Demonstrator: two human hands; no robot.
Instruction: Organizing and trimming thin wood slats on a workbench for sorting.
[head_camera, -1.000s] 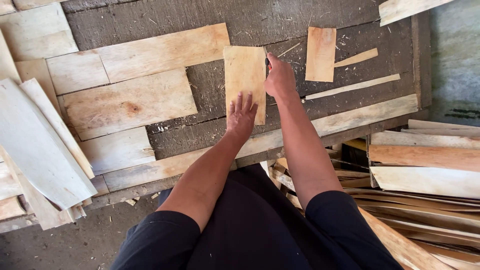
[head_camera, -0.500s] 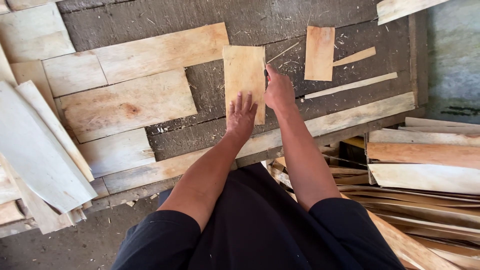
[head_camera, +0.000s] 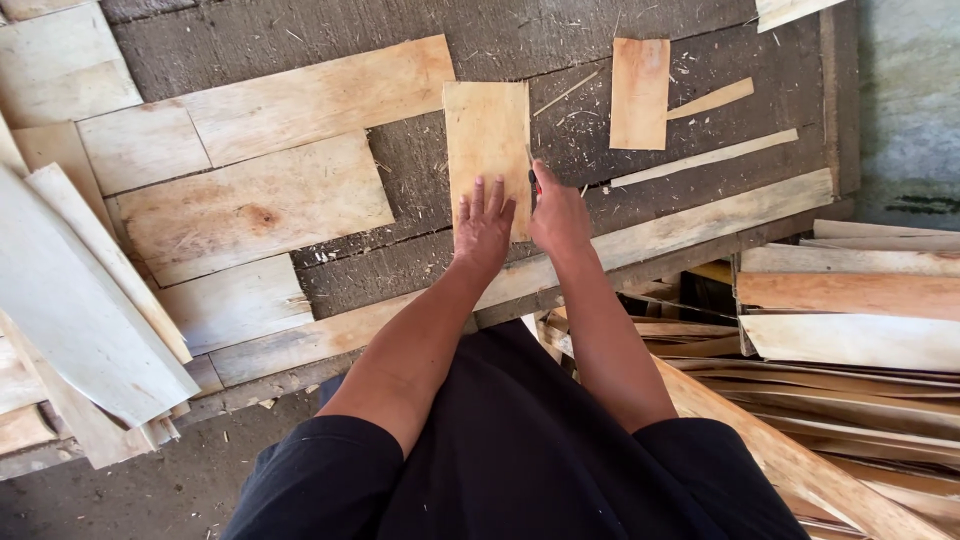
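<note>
The left hand (head_camera: 483, 228) lies flat, fingers spread, on the near end of a pale rectangular wood veneer sheet (head_camera: 487, 135) on the dark table (head_camera: 300, 40). The right hand (head_camera: 558, 215) is closed around a small red-handled cutter (head_camera: 535, 181) at the sheet's right edge.

Veneer sheet (head_camera: 487, 135): pale tan, rectangular, thin, lying flat on dark table (head_camera: 300, 30), long side pointing away from person. Cutting tool (head_camera: 536, 178): small, red-handled, mostly hidden, set against sheet's right edge.

Two hands: left (head_camera: 483, 228), right (head_camera: 558, 215). One upright veneer sheet (head_camera: 487, 140) under them. One smaller sheet (head_camera: 640, 92) upper right. Two thin strips (head_camera: 710, 99) (head_camera: 705, 157) beside it. One knife (head_camera: 533, 178), mostly hidden. Piles at frame edges: too overlapped to count.
</note>
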